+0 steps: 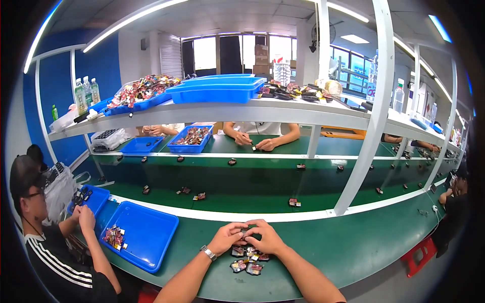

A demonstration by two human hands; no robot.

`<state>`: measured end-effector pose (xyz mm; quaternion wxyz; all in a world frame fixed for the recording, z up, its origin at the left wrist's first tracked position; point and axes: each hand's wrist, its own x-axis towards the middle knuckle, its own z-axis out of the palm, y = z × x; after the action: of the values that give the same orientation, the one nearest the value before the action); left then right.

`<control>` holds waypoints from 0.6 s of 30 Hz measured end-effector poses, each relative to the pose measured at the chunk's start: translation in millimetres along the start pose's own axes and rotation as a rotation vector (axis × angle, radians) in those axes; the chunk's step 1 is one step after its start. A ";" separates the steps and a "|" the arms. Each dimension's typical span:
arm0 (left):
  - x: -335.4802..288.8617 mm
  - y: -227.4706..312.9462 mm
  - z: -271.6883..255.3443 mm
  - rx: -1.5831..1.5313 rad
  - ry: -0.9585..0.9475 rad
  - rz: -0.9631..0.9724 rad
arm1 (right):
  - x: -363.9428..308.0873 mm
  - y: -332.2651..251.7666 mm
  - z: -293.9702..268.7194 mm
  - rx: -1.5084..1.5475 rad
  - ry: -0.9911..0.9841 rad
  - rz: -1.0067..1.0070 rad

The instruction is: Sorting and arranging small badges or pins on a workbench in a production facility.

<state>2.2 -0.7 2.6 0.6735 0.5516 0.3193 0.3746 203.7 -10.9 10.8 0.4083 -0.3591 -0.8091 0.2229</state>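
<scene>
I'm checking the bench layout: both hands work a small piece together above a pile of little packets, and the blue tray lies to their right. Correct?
Not quite. In the head view the blue tray lies to the left of the hands, not the right. The left hand and right hand do meet over the pile of packets.

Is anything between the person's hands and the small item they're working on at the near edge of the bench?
Nothing visible. The left hand and right hand meet around the small dark item on the green bench. The pile of small packets lies nearer the person, beside the wrists, not between.
</scene>
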 end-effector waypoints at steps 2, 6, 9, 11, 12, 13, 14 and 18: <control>-1.1 -1.2 -1.0 -0.045 0.026 0.015 | 0.0 -1.2 1.8 -0.028 0.036 -0.001; 0.7 -1.5 -0.2 -0.057 0.021 0.021 | -0.8 -1.6 3.7 -0.054 0.085 0.011; 1.1 -5.6 -3.2 -0.057 0.035 0.019 | -0.7 -3.3 10.3 -0.067 0.134 0.012; 1.5 -6.6 -3.5 -0.077 0.019 0.029 | -0.4 -5.4 11.7 -0.087 0.158 -0.003; 2.2 -6.2 -3.7 -0.077 0.019 0.029 | 0.5 -4.2 11.9 -0.087 0.158 -0.003; 1.5 -3.5 -2.1 -0.079 0.022 0.035 | 0.5 -2.9 12.3 -0.083 0.166 -0.011; 1.0 -2.4 -1.0 -0.081 0.026 0.041 | 0.0 -2.1 12.7 -0.078 0.173 -0.018; 1.9 -4.7 -3.9 -0.115 0.014 0.050 | 0.0 -4.7 15.7 -0.092 0.200 -0.007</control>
<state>0.7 2.3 -2.8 0.6923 0.5171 0.2881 0.4127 189.0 -15.0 5.0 0.4709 -0.3950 -0.7750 0.1471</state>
